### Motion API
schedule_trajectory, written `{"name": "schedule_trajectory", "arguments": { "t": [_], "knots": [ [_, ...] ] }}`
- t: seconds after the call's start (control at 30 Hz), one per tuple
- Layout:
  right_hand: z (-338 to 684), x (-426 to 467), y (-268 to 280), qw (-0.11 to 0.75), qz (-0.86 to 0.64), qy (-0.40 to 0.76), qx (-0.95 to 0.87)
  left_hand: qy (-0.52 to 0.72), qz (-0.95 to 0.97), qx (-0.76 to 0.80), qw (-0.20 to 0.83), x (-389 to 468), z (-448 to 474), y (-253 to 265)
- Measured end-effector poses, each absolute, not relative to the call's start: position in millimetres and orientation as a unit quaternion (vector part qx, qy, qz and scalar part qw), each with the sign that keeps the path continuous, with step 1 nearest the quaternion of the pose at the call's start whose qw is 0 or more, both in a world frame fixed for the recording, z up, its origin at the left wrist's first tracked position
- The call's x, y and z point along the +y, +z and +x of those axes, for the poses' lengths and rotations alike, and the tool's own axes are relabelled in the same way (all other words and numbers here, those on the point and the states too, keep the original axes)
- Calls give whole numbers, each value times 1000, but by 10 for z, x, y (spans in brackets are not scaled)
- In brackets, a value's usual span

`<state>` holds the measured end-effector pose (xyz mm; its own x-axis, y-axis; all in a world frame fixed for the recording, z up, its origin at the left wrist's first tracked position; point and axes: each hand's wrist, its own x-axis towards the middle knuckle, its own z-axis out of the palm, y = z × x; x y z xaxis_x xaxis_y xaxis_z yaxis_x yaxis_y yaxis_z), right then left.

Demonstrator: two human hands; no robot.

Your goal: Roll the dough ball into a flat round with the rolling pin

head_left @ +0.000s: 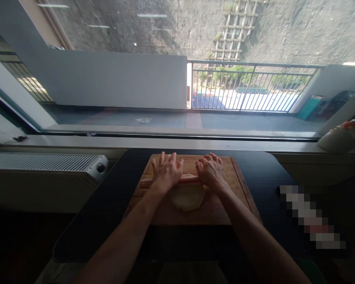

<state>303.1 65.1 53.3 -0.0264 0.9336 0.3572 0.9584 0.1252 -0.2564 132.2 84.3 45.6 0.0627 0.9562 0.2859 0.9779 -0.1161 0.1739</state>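
Note:
A wooden rolling pin (pixel 146 184) lies crosswise on a wooden cutting board (pixel 242 185). Beneath and in front of it is a flat, rounded sheet of pale dough (pixel 187 198). My left hand (pixel 167 169) rests palm down on the pin's left part, its fingers stretched forward and spread. On the right part of the pin lies my right hand (pixel 211 169), also palm down, with fingers reaching past the pin and slightly bent. Neither hand has its fingers wrapped round the pin. The pin's right end is hidden by my right hand and wrist.
The board lies on a black table (pixel 100 213) with rounded corners. A white radiator (pixel 47 165) stands to the left, and a window sill (pixel 165 142) runs behind the table. A pixelated item (pixel 310 217) lies at the table's right; a pale pot (pixel 339 139) sits on the sill.

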Motion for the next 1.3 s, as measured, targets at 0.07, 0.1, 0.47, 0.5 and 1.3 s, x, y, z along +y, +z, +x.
{"name": "schedule_trajectory", "arguments": {
  "t": [0.07, 0.1, 0.47, 0.5, 1.3],
  "knots": [
    [3017, 742, 592, 240, -662, -28, -709, -150, -708, -690, 3, 980, 1338, 483],
    [3007, 770, 611, 253, -652, -33, -714, -141, -697, -703, -11, 1045, 1349, 502],
    [2949, 458, 415, 192, -640, -29, -744, -174, -759, -622, 85, 619, 1322, 506],
    [2948, 474, 425, 188, -639, -28, -746, -167, -765, -616, 86, 613, 1301, 499],
    [2947, 825, 539, 148, -686, 38, -711, -143, -724, -674, -1, 1036, 1328, 567]
  ]
}}
